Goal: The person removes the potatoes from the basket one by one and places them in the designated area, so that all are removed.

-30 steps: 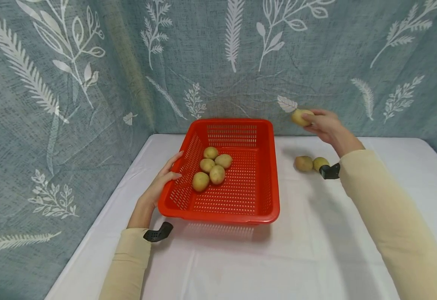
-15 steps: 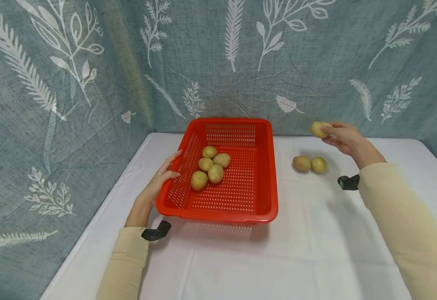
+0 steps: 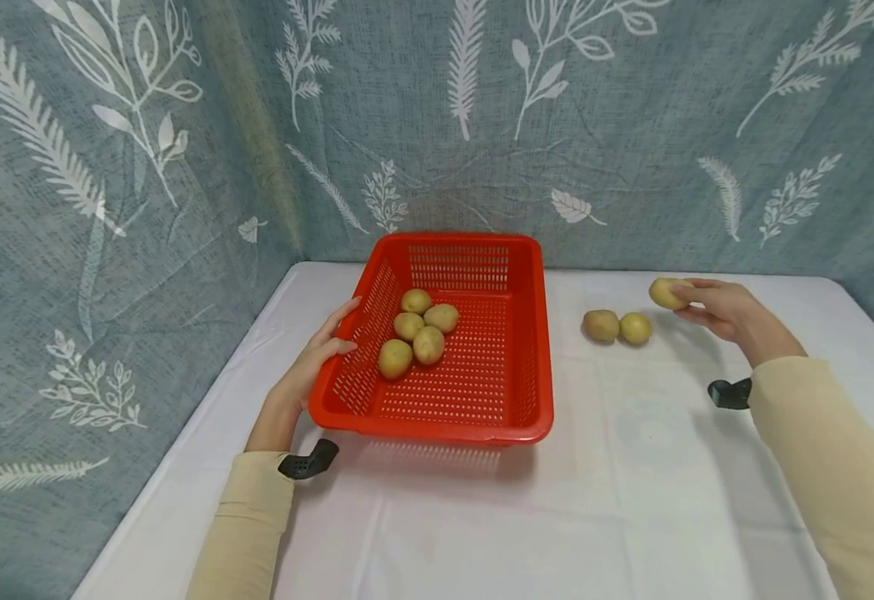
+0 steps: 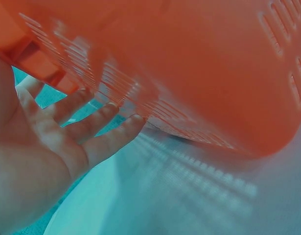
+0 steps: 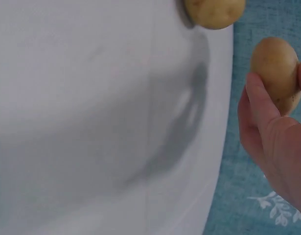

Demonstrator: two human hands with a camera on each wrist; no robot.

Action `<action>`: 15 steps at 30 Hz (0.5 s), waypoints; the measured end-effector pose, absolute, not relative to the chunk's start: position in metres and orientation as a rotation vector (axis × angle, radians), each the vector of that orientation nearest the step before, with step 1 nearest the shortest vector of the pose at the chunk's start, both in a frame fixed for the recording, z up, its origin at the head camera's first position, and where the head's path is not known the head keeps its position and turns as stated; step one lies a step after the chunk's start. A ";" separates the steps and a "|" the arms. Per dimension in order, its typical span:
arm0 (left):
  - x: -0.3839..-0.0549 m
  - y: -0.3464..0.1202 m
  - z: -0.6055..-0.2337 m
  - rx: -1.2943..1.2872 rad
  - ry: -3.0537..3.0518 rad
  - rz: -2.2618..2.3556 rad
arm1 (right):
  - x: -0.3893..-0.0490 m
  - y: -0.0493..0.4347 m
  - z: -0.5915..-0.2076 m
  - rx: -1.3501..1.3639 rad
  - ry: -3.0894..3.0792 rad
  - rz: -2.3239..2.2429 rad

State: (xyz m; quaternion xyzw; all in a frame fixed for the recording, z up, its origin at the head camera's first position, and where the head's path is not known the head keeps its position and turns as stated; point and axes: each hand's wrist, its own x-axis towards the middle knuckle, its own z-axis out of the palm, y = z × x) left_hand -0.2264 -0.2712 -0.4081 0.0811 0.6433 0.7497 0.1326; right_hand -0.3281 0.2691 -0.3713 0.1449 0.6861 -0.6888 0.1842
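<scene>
A red plastic basket point(image 3: 511, 333) with slotted walls stands on the white-covered table, holding several potatoes point(image 3: 428, 345) in its left part. My left hand point(image 3: 307, 371) holds the basket's left side, the thumb over the rim. In the left wrist view, the left fingers point(image 4: 99, 142) reach along the outer wall, their tips against the slots. Beyond the basket's right side, my right hand point(image 3: 729, 312) pinches a potato point(image 3: 667, 293) between thumb and fingers, above the table. The same potato point(image 5: 275, 71) shows in the right wrist view.
Two potatoes, a browner one point(image 3: 601, 326) and a yellower one point(image 3: 636, 328), lie side by side right of the basket. A blue-grey curtain point(image 3: 631, 150) with white leaf prints hangs behind and left of the table point(image 3: 616, 500).
My right hand has moved right and downward with its potato, past the two potatoes on the table. My left hand stays at the basket's left side.
</scene>
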 end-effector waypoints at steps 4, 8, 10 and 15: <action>-0.227 -0.271 -0.408 0.247 1.863 2.181 | -0.323 0.277 -0.380 0.366 1.975 -1.874; -0.226 -0.271 -0.408 0.255 1.859 2.178 | -0.319 0.282 -0.389 0.304 2.013 -1.773; -0.226 -0.271 -0.409 0.253 1.859 2.175 | -0.317 0.284 -0.393 0.278 2.027 -1.731; -0.226 -0.271 -0.408 0.246 1.860 2.175 | -0.315 0.287 -0.399 0.275 2.037 -1.687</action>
